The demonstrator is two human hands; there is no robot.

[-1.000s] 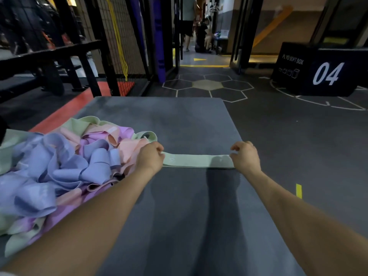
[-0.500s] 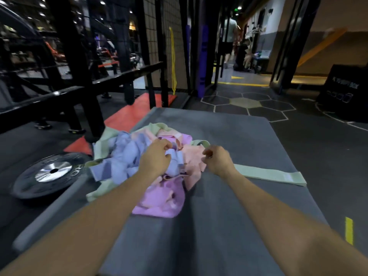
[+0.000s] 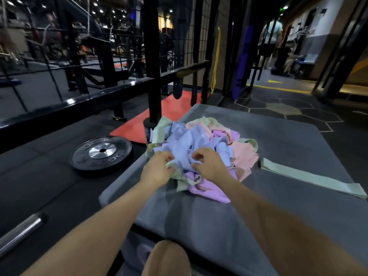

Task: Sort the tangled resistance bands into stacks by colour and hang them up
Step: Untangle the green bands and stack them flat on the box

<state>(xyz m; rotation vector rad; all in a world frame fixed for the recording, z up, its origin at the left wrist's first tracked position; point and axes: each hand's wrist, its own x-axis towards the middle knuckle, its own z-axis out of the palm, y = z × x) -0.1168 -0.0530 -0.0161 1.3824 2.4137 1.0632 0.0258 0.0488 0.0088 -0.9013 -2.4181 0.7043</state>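
Note:
A tangled pile of resistance bands [image 3: 201, 142] in blue, pink, peach, lilac and pale green lies on the grey mat [image 3: 278, 206]. One pale green band [image 3: 310, 177] lies flat on the mat to the right of the pile, apart from both hands. My left hand [image 3: 158, 169] sits at the pile's near left edge with curled fingers pinching a fold of band. My right hand [image 3: 209, 165] is on the pile's near side, fingers curled into the blue bands.
A black weight plate [image 3: 101, 154] lies on the floor left of the mat, with a steel bar [image 3: 20, 234] nearer. A black rack post [image 3: 152, 62] and rails stand behind the pile, beside a red floor mat [image 3: 169, 110]. People stand far back right.
Both hands let go of the flat green band and went left to the pile. Since half a second ago they shifted onto the blue bands at its near side. The view turned left.

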